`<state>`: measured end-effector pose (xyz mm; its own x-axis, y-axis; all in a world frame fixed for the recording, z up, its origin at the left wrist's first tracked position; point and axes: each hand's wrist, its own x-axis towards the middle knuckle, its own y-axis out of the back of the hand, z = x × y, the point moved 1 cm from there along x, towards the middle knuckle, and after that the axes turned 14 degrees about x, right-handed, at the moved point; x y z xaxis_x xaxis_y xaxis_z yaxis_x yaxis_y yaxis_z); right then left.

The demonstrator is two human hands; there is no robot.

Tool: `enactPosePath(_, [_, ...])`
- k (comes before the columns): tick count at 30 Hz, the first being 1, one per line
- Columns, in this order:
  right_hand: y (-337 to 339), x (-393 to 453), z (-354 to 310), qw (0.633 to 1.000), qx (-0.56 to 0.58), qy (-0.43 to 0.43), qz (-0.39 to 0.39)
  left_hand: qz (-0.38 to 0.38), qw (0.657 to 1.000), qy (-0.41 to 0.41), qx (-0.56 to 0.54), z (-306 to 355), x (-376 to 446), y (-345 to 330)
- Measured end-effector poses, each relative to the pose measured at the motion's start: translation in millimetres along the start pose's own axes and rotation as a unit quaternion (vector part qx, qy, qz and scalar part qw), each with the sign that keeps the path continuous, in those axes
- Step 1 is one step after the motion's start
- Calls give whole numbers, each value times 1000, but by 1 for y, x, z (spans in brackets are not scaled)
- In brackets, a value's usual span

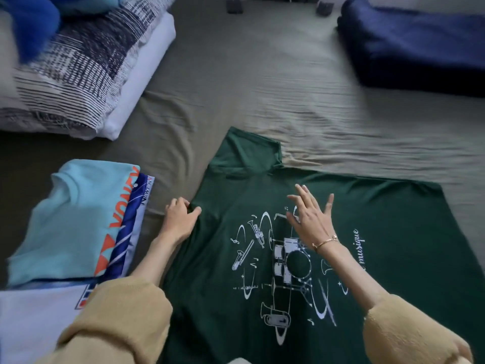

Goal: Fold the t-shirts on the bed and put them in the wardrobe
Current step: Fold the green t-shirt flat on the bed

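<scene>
Left hand (179, 219) fingers curl at green t-shirt (380, 232) edge, grip unclear

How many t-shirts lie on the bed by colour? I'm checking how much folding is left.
Green, spread flat: 1, the green t-shirt
Light blue, folded: 1, the light blue t-shirt
Blue-and-white, folded beneath it: 1, the blue-and-white t-shirt
White, folded, at the near left: 1, the white t-shirt
Total: 4
</scene>
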<state>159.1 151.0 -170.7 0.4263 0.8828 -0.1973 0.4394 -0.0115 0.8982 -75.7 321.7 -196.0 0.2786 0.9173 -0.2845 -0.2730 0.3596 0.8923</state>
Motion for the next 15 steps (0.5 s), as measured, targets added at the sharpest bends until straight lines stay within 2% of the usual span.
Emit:
enactPosePath(6, [-11, -73, 24, 998, -13, -39, -49, 46, 997, 52, 32, -19, -59, -2])
enactPosePath(15, [-22, -148, 65, 999, 18, -36, -16, 128, 986, 106, 16, -43, -155, -34])
